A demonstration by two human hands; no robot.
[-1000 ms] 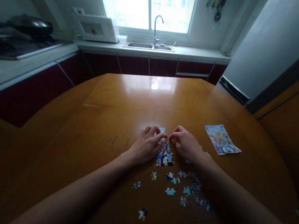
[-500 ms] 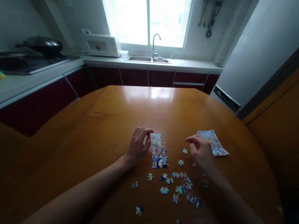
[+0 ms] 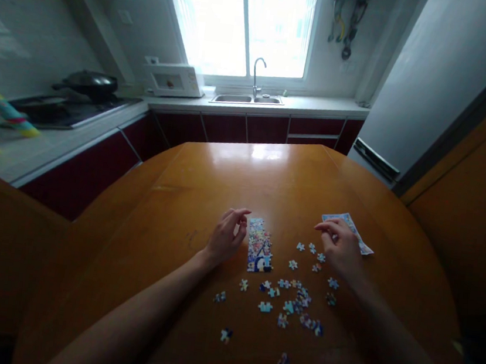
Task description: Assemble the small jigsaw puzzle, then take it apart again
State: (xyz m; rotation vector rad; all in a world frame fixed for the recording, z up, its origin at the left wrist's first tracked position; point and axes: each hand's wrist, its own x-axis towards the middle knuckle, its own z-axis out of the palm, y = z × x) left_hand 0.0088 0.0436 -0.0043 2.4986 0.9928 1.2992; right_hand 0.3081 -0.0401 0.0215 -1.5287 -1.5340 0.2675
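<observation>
A narrow strip of joined puzzle pieces (image 3: pixel 258 253) lies on the orange wooden table (image 3: pixel 206 189). My left hand (image 3: pixel 226 239) rests just left of the strip, fingers loosely curled and apart, holding nothing. My right hand (image 3: pixel 340 248) hovers to the right, over the near end of a printed picture sheet (image 3: pixel 354 231), with thumb and fingers pinched together; what they hold, if anything, is too small to see. Several loose puzzle pieces (image 3: pixel 290 303) are scattered between and in front of my hands.
Behind the table runs a kitchen counter with a sink and tap (image 3: pixel 254 89), a white microwave (image 3: pixel 173 80) and a pan on a stove (image 3: pixel 89 83). A grey fridge (image 3: pixel 418 91) stands at the right. A wooden panel (image 3: pixel 481 193) flanks the table's right side.
Both hands have left the top of the joined strip. My right hand moved right to the picture sheet; my left hand drew back slightly left. The camera tilted up.
</observation>
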